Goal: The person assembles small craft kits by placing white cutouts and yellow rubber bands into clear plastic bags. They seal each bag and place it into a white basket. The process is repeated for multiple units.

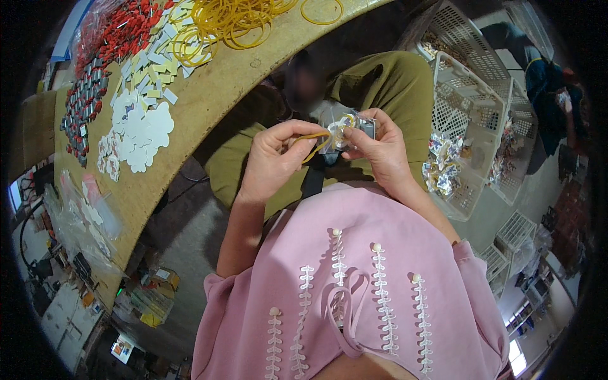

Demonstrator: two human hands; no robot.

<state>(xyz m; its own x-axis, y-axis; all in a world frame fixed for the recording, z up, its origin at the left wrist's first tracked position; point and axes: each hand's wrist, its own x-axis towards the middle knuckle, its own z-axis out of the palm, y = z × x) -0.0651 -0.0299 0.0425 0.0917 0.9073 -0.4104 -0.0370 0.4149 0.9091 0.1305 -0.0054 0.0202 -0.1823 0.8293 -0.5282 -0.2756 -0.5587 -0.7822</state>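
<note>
Beside the table [209,95], our left hand [272,161] pinches a yellow rubber band [315,143] while our right hand [379,151] grips a small packet bundle [345,130]; we judge even stretch essential.

**Where everything sits**

The table [209,95] stands to the person's left. On it, rubber bands [234,19] lie at the far end, paper tags [140,130] nearer, clips [82,107] left of those. Both hands meet over the lap: the left hand [272,161] and right hand [380,149] share a band [315,142] and a small bundle [347,128]. Baskets [468,120] stand to the right, packets [443,166] inside.
</note>
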